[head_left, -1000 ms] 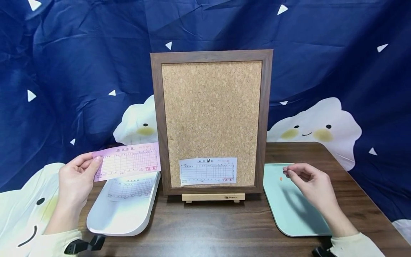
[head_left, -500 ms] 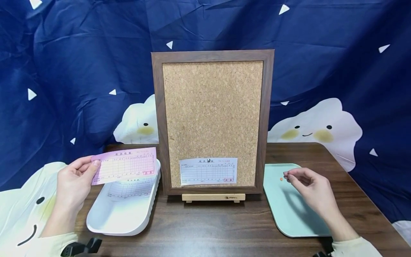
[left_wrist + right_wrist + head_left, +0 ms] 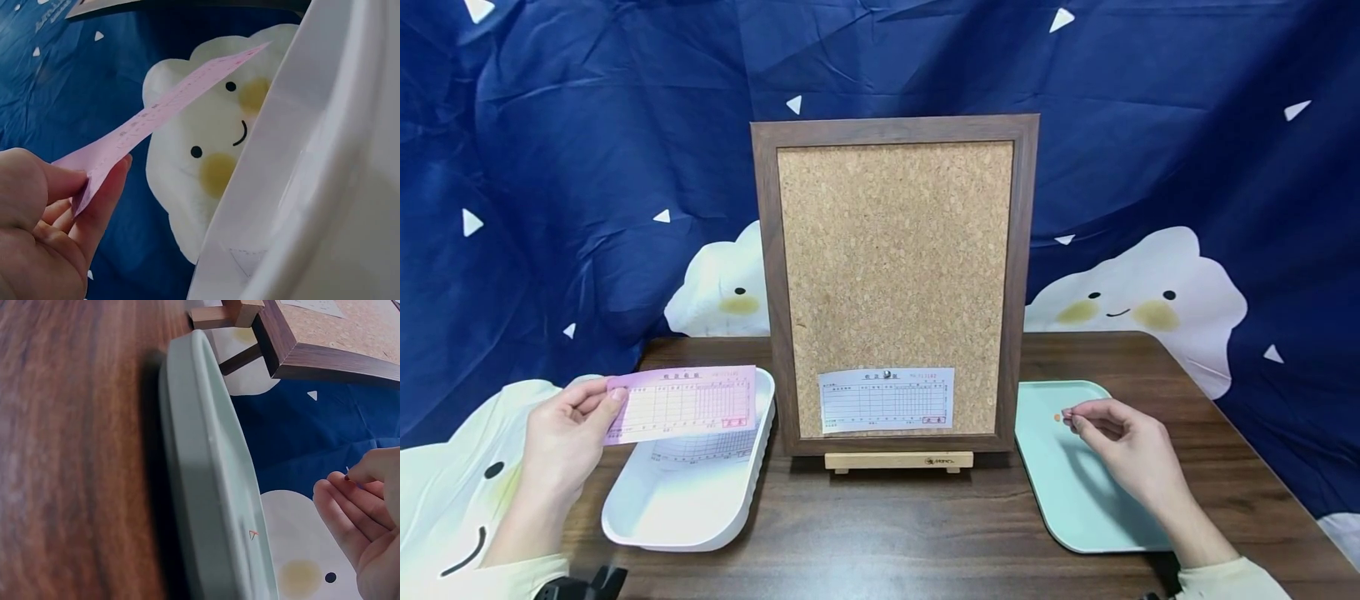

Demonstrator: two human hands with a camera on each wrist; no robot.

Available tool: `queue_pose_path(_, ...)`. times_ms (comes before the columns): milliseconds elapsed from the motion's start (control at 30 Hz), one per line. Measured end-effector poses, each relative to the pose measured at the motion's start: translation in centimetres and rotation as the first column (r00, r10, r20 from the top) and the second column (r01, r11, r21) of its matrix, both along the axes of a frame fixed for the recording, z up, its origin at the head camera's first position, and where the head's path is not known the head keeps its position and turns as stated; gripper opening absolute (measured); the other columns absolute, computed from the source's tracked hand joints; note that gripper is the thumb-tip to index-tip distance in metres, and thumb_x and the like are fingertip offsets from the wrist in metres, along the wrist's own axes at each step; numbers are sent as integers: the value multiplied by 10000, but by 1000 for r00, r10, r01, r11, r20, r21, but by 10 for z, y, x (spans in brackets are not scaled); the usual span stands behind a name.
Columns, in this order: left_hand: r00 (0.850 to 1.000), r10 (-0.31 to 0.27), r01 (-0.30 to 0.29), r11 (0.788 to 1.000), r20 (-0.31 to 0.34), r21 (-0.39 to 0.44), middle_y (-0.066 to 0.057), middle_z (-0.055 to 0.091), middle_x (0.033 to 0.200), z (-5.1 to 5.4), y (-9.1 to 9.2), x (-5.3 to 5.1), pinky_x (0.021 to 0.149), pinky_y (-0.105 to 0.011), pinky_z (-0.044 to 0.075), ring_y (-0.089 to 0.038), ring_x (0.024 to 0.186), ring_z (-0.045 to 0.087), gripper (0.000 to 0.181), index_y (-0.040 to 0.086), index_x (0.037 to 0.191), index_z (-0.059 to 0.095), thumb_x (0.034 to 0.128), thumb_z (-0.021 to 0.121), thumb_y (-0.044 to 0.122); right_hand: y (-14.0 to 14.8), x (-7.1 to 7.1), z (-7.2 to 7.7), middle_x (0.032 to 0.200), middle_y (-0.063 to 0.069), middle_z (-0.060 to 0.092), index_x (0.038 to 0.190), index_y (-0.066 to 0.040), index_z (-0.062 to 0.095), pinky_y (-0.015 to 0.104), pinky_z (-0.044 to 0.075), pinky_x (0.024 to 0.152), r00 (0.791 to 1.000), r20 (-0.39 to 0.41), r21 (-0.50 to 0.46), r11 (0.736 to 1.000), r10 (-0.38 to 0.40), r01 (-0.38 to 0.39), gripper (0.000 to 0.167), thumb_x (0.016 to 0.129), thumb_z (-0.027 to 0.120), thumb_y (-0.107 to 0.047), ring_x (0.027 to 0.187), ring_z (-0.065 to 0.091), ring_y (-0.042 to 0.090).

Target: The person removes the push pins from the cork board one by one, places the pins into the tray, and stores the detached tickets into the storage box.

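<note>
Jutting rightward from left fingers (image 3: 103, 203); pink slip (image 3: 688, 402), left end pinched

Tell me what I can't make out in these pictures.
Head view: part of the printed slip in the white tray, covered by the pink slip in the left hand.
Head view: what the orange speck on the green tray is; too small.
Right wrist view: what the tiny item pinched in the right hand is; the hand mostly hides it.
Right wrist view: much of the corkboard, cut off by the picture's edges.
</note>
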State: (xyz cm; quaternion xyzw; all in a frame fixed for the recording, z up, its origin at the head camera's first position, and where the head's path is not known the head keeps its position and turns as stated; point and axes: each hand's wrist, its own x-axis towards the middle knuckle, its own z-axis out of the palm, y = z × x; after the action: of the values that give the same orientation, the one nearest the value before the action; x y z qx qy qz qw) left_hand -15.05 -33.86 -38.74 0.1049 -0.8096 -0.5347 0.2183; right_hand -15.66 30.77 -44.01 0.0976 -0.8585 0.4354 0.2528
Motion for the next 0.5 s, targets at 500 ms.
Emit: queue_pose_path(500, 988, -80, 107, 972, 132, -207, 332, 675, 858, -11, -12, 6, 650, -134, 579, 109, 752, 651, 379, -134, 1358, 635, 1115, 587, 153, 1, 0, -9, 983, 181, 820, 965, -44, 803, 9, 494, 741, 997, 48, 123, 991, -57, 51, 130, 892, 826, 60, 874, 585, -283)
